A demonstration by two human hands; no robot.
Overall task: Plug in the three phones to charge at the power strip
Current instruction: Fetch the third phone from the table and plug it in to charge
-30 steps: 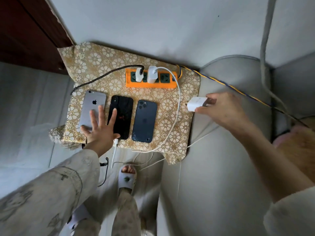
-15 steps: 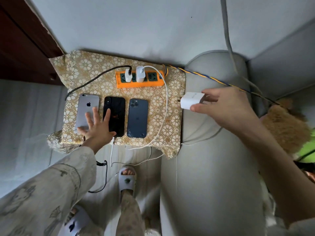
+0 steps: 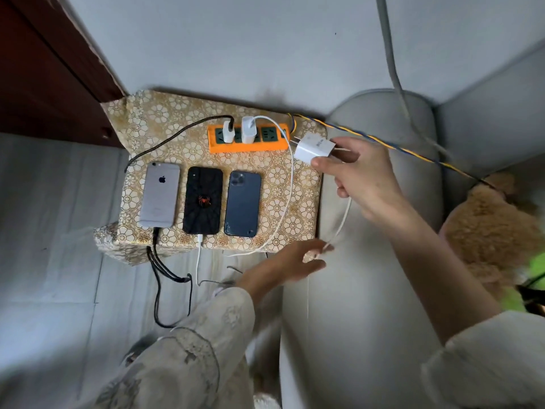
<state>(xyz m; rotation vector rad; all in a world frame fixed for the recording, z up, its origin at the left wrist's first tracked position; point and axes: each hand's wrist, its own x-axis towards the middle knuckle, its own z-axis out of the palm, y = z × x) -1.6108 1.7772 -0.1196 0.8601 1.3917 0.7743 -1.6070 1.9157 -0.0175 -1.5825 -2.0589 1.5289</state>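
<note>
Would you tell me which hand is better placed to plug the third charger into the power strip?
Right. The right hand already pinches the white charger beside the orange power strip; the left hand is lower, at the cable.

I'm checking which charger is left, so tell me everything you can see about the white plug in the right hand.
The plug is a small white cube of glossy plastic with faint grey print on one face. Two metal prongs point up-left toward the orange strip, not yet inserted. The right hand pinches it in the air, just right of the strip. A thin white cable hangs below the hand.
</note>
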